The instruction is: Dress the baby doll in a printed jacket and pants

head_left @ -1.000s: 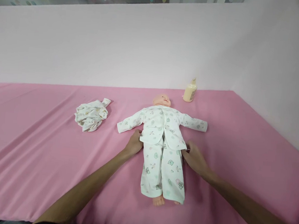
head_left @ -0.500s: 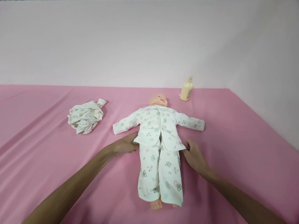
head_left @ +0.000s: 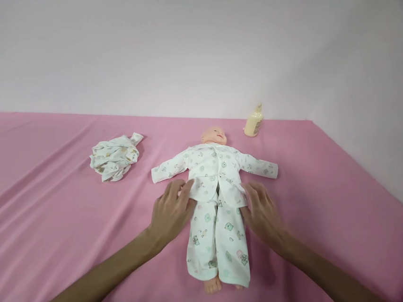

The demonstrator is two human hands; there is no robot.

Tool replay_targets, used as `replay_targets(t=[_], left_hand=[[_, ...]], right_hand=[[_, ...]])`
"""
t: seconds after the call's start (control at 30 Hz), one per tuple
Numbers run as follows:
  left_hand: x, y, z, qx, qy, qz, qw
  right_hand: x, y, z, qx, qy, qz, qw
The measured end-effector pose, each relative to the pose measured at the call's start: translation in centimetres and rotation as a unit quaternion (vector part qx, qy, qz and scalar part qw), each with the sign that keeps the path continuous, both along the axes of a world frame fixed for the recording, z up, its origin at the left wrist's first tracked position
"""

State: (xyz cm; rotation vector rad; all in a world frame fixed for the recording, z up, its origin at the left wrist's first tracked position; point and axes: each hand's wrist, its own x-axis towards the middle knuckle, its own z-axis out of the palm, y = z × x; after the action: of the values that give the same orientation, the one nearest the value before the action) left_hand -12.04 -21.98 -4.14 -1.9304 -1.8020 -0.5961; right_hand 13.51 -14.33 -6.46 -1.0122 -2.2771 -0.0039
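Note:
A baby doll (head_left: pixel 214 135) lies on its back, dressed in a white printed jacket (head_left: pixel 209 163) and matching trousers (head_left: pixel 202 239). Its sleeves spread out to both sides, and the bare feet show below the trouser legs. My left hand (head_left: pixel 171 212) grips the jacket's lower left edge, index finger over the cloth and thumb at the hem. At the opposite lower corner, my right hand (head_left: pixel 262 214) pinches the jacket in the same way. Some fingertips of both hands are hidden by the cloth. The jacket's front hangs slightly apart at the bottom.
A crumpled white printed cloth (head_left: pixel 114 157) lies to the left on the pink sheet (head_left: pixel 54 232). Behind the doll, a pale yellow pump bottle (head_left: pixel 253 122) stands near the white padded wall (head_left: pixel 153 61). Another wall rises on the right.
My left hand has come up from beneath the jacket's side, its fingers now over the edge. My right hand has shifted its fingers onto the jacket's top.

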Motion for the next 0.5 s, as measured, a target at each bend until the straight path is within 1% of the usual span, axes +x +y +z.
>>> replay_targets(t=[0.07, 0.17, 0.27, 0.37, 0.43, 0.5], left_hand=[[0.5, 0.5, 0.4, 0.051, 0.053, -0.072, 0.995], [1.5, 1.2, 0.9, 0.050, 0.099, -0.158, 0.981], [2.5, 1.5, 0.8, 0.014, 0.138, -0.194, 0.971], [3.0, 1.3, 1.1, -0.033, 0.154, -0.198, 0.967], [2.8, 1.2, 2.3, -0.082, 0.151, -0.207, 0.963], [2.4, 1.4, 4.2, -0.154, 0.118, -0.231, 0.953]], right_hand=[[-0.9, 0.2, 1.2, 0.056, 0.000, 0.044, 0.997], [-2.3, 0.1, 2.3, 0.088, -0.016, 0.095, 0.991], [-3.2, -0.2, 2.0, 0.108, -0.065, 0.138, 0.982], [-3.2, -0.3, 1.5, 0.115, -0.111, 0.167, 0.973], [-2.9, -0.2, 1.9, 0.101, -0.138, 0.183, 0.968], [-2.8, 0.2, 3.0, 0.065, -0.133, 0.193, 0.970]])
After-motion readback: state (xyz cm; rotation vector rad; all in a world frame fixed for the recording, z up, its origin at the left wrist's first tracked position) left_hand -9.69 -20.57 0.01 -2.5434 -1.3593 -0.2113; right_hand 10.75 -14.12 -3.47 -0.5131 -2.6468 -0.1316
